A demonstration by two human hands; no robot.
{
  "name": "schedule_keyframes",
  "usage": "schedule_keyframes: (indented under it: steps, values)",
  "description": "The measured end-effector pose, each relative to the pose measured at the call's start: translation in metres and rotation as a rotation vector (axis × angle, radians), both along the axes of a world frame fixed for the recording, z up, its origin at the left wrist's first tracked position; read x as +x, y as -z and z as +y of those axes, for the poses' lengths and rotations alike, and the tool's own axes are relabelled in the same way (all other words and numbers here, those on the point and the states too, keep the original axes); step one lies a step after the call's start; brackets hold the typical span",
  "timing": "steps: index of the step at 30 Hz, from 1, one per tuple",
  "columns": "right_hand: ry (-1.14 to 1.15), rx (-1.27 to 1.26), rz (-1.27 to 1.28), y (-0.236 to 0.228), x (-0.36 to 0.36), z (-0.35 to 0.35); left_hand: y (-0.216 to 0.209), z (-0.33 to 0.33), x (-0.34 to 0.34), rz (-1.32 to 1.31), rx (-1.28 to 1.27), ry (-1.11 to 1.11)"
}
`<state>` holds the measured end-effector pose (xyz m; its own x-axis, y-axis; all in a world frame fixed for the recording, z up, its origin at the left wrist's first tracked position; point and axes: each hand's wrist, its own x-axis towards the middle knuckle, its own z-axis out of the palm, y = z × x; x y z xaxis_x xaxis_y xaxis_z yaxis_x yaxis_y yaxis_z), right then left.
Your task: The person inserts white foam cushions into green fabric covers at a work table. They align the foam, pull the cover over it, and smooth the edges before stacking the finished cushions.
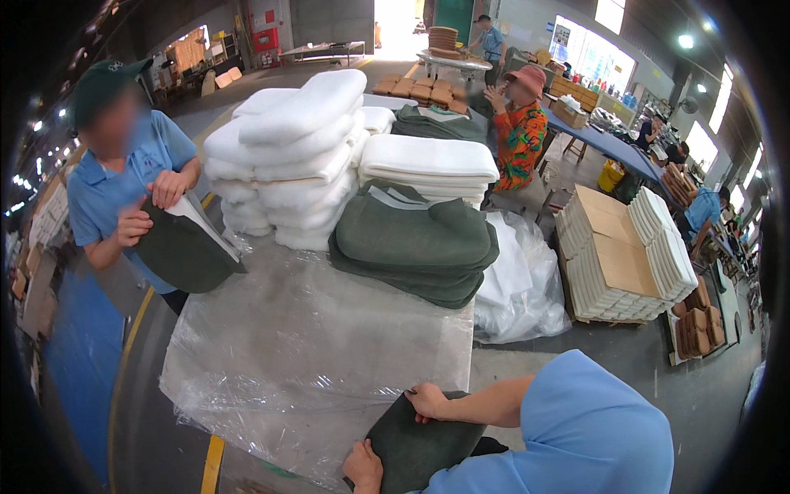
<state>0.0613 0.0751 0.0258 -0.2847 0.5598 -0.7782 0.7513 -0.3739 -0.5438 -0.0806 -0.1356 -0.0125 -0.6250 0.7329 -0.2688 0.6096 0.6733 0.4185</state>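
Observation:
A dark green fabric cushion cover point(428, 445) lies tilted over the near right edge of the plastic-wrapped table point(321, 329), close to my body. My left hand point(363, 466) is closed on its left side. At its far edge my right hand point(426, 402) pinches the fabric, the bare forearm reaching in from the right below a light blue sleeve. Whether anything is inside the cover cannot be made out. Beyond my hands sits a stack of matching green covers point(411, 239), just in front of white foam pads point(428, 156).
A tall pile of white cushion pads point(288, 156) stands on the table's far left. Left of it, a co-worker point(132, 173) holds another green cover around a white pad. Clear plastic bags point(518, 280) lie right of the table, near a pallet of stacked pads and cardboard point(617, 247).

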Motion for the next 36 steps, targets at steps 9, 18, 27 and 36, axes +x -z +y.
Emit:
schedule_keyframes:
  steps: [9,18,27,36]
  values:
    - [-0.096,0.059,-0.015,0.005,-0.002,0.008,-0.002,0.003,-0.007,0.021,0.011,0.119]
    - [-0.124,-0.011,0.022,-0.002,-0.004,0.008,-0.019,-0.065,-0.024,-0.241,0.169,-0.014]
    - [-0.120,0.051,0.056,0.012,0.002,0.002,-0.008,-0.057,-0.012,-0.108,0.053,-0.193]
    - [-0.190,-0.011,0.060,0.011,-0.005,0.010,-0.025,-0.056,-0.018,-0.074,-0.106,-0.129]
